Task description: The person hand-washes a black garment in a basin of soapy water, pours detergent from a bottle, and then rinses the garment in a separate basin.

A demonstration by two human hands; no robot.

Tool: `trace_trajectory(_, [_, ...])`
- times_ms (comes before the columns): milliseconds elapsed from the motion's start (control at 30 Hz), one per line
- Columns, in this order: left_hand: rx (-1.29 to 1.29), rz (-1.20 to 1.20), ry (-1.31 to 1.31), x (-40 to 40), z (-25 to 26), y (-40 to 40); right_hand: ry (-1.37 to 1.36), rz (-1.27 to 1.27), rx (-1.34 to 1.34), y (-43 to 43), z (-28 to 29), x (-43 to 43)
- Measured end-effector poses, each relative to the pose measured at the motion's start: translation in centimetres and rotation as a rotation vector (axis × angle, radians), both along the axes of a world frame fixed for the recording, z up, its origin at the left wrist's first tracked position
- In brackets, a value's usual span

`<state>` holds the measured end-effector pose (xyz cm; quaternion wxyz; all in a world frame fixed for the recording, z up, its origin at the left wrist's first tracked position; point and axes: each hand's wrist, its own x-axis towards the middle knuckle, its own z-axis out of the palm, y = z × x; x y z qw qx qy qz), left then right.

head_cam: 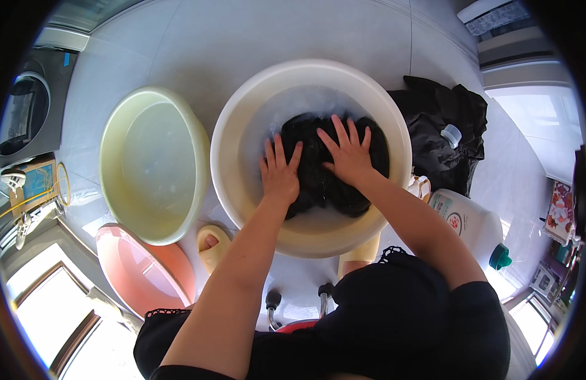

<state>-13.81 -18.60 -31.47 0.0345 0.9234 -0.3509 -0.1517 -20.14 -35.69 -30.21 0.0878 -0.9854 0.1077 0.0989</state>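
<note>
A large cream-white plastic basin (231, 118) stands on the floor in front of me, holding cloudy water. Black cloth (316, 171), likely a garment, lies wet and bunched in the water. With fingers spread, my left hand (281, 171) rests on the left part of the cloth. My right hand (348, 152) lies palm down on its upper right part, fingers also apart. Neither hand grips the cloth, as far as the picture shows. The undersides of both palms are hidden.
A pale green basin (202, 142) with cloudy water stands left; a pink basin (141, 266) tilts below it. At right lie more black fabric (435, 118), a clear cap (451, 136) on it, and a white detergent jug (473, 223) with a green lid. A front-loading washer (60, 95) stands far left.
</note>
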Motion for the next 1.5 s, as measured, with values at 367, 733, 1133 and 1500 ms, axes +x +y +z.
trace_trajectory(367, [0.197,-0.005,0.27,4.2,-2.7,-0.2,-0.127,0.057,0.055,-0.8,-4.2,1.8])
trace_trajectory(733, [-1.452,0.906,1.46,7.7,11.4,-0.9,0.018,-0.225,0.401,-4.1,-1.0,3.4])
trace_trajectory(1133, [-1.557,0.966,1.972,3.1,9.4,-3.9,-0.655,0.242,0.639,5.7,12.4,1.2])
trace_trajectory(1500, [-1.165,1.458,1.762,0.4,7.7,-6.2,-0.549,-0.277,0.433,1.4,5.2,4.9])
